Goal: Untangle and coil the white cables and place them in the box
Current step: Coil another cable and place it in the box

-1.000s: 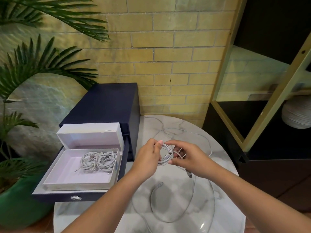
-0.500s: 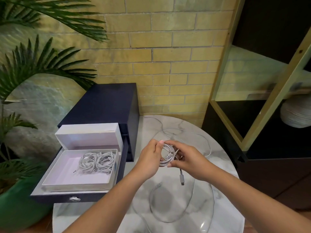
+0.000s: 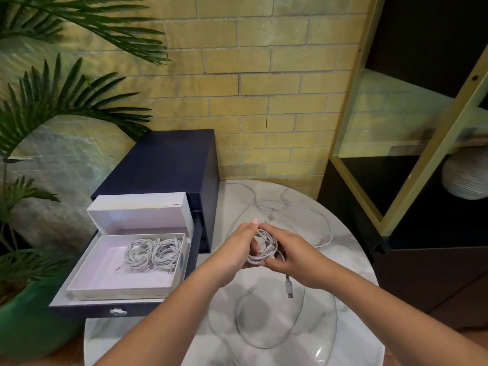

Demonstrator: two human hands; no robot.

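On the left, the open white box (image 3: 105,273) sits on a pulled-out drawer (image 3: 84,310) beside the left edge of the surface (image 3: 353,307). Two coiled cables (image 3: 154,253) already lie side by side in the box, toward its far right corner. Over the middle of the surface, the left hand (image 3: 235,249) has its fingers curled round a third coil (image 3: 264,250), and the right hand (image 3: 293,256) pinches the same coil from the other side. The coil's plug (image 3: 288,285) hangs free below, so the winding looks nearly finished, though the coil is not yet boxed. At least two cables are left loose: one looped cable (image 3: 264,347) by the near edge, and a trailing cable (image 3: 330,233) toward the far right edge. I judge about half the job is left.
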